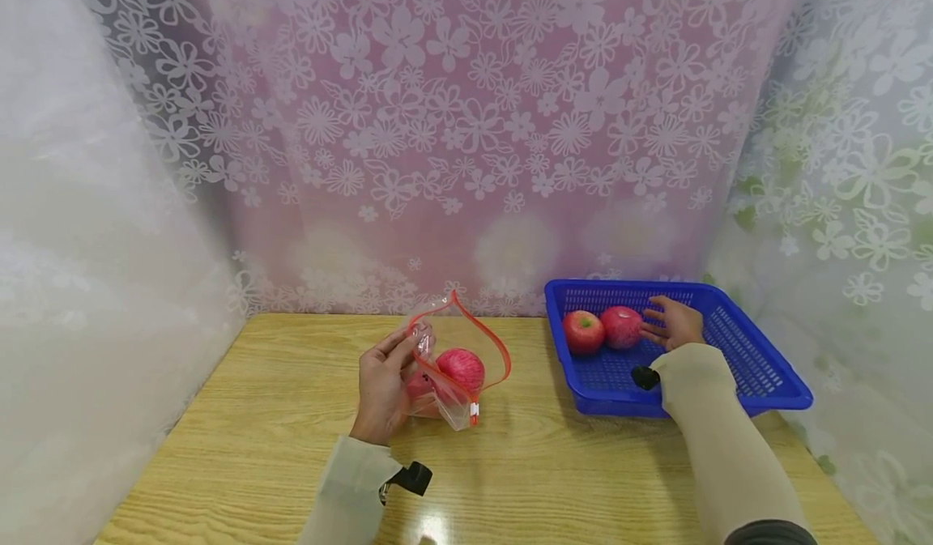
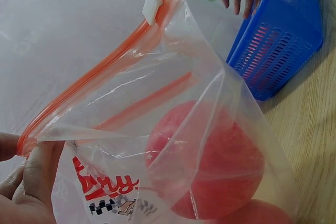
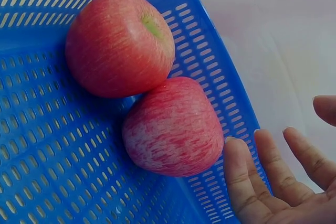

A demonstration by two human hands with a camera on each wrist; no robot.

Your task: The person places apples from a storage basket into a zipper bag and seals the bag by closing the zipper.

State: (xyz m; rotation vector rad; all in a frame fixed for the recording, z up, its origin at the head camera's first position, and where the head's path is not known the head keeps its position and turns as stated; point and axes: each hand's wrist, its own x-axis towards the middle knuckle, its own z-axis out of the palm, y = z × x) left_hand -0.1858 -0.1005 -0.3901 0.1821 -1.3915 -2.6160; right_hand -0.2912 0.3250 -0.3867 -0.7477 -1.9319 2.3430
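Right now the person's left hand [image 1: 384, 387] is pinching the rim of a clear zip bag [image 1: 453, 367] between thumb and fingers, holding its orange-edged mouth open above the wooden table [image 1: 277, 415]. The left wrist view is showing the fingertips [image 2: 37, 174] squeezing the orange zip strip at one end, with the white slider [image 2: 151, 6] sitting at the far end. Inside the bag a red apple [image 1: 461, 368] is resting, and a second red shape is lying beneath it against the plastic.

Off to the right, the right hand [image 1: 674, 324] is hovering with its fingers spread and relaxed inside a blue plastic basket [image 1: 758, 367], gripping nothing. Its fingertips [image 3: 239, 169] are sitting just beside the nearer apple [image 1: 622, 326], the striped pink one; I cannot tell whether they are touching it. A second, rounder apple [image 1: 583, 332] is lying against that one, on the side away from the hand. The basket is standing on the table near the flowered curtain [image 1: 466, 124].
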